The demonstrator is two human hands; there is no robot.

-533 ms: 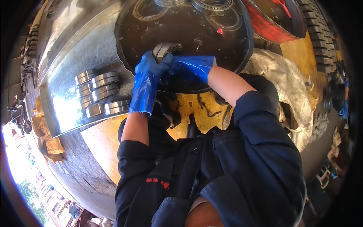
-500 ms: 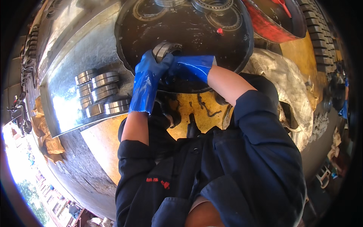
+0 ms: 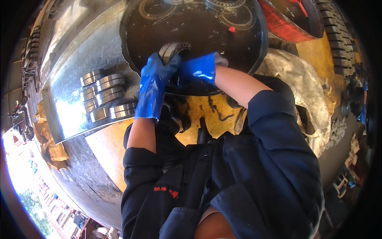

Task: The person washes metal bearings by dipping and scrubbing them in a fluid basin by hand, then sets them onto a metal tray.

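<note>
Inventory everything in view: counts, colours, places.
Basin: one, dark, top centre
Held bearing: one, silver, over basin
Other bearings: at least two, silver, basin's far side
Scrap: one, red, in basin
Metal sheet: one, grey, left
Grouped bearings: several, silver, on sheet
Container: one, red, upper right
Cloth: one, whitish, right
Tyre-like tread: one, black, upper right
Left hand: one, blue-gloved, gripping held bearing
Right hand: one, blue-gloved, beside left hand

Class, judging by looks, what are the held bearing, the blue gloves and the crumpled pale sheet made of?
Held bearing: metal, probably steel; smooth grey band with a sheen.
Blue gloves: likely rubber or plastic-coated; glossy, with bright highlights.
Crumpled pale sheet: cloth or woven plastic, unclear which; dull, with soft folds.
</note>
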